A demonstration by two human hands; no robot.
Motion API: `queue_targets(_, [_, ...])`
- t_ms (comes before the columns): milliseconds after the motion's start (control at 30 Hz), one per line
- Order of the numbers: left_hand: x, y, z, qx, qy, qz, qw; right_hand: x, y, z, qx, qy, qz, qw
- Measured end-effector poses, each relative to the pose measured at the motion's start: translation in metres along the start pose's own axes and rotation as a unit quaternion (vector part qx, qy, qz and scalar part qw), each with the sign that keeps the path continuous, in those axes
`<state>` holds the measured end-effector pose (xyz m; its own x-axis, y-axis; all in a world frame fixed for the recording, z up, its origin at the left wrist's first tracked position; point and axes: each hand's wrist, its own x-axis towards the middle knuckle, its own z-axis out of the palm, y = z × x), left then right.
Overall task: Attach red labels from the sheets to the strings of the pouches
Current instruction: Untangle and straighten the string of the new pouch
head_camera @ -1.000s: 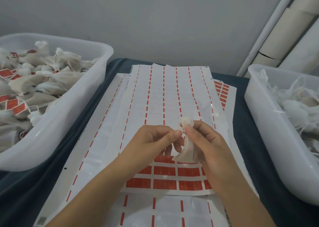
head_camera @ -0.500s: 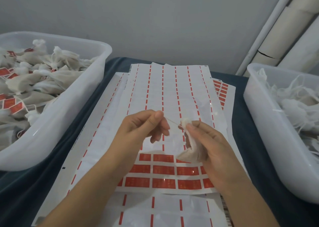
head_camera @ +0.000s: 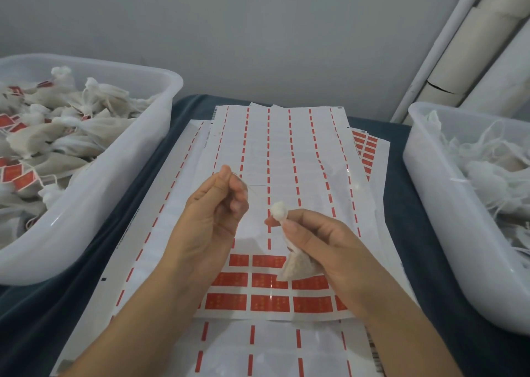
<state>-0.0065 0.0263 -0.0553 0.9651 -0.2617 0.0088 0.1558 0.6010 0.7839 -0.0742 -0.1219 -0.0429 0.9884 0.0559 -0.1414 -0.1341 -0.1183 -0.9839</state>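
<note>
My right hand (head_camera: 324,250) grips a small white mesh pouch (head_camera: 295,265) by its gathered neck, and the tuft at its top (head_camera: 278,211) sticks up past my thumb. My left hand (head_camera: 212,219) pinches the pouch's thin string (head_camera: 251,189) between thumb and forefinger, raised to the upper left of the pouch. Both hands hover over a label sheet (head_camera: 286,153) lying on a stack of sheets. Rows of red labels (head_camera: 269,302) remain at its near end; further up only red dashes show.
A white tub (head_camera: 120,181) on the left holds pouches carrying red labels. Another white tub (head_camera: 447,219) on the right holds unlabelled pouches with loose strings. The sheets lie on a dark blue cloth (head_camera: 401,204). Cardboard tubes (head_camera: 473,50) lean against the wall at back right.
My left hand moved up and to the left, away from the pouch, drawing the string out. My right hand shifted slightly right with the pouch.
</note>
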Motion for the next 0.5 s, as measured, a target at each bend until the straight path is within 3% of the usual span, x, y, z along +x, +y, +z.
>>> queue_targets(100, [0.001,-0.004,-0.001,-0.026,-0.011,-0.014,0.999,0.0,0.002,-0.002,-0.004,-0.006,0.007,1.0])
queue_targets(233, [0.004,-0.011,-0.002,0.03,-0.056,-0.044,0.997,-0.002,0.004,-0.008,0.003,-0.014,0.035,0.999])
queue_targets(367, [0.004,-0.012,-0.003,-0.046,-0.121,-0.078,0.988,-0.001,0.005,-0.008,-0.013,-0.026,0.036,0.999])
queue_targets(500, [0.004,-0.007,-0.003,-0.076,-0.099,-0.059,0.99,0.002,0.005,-0.006,-0.042,-0.048,0.03,0.998])
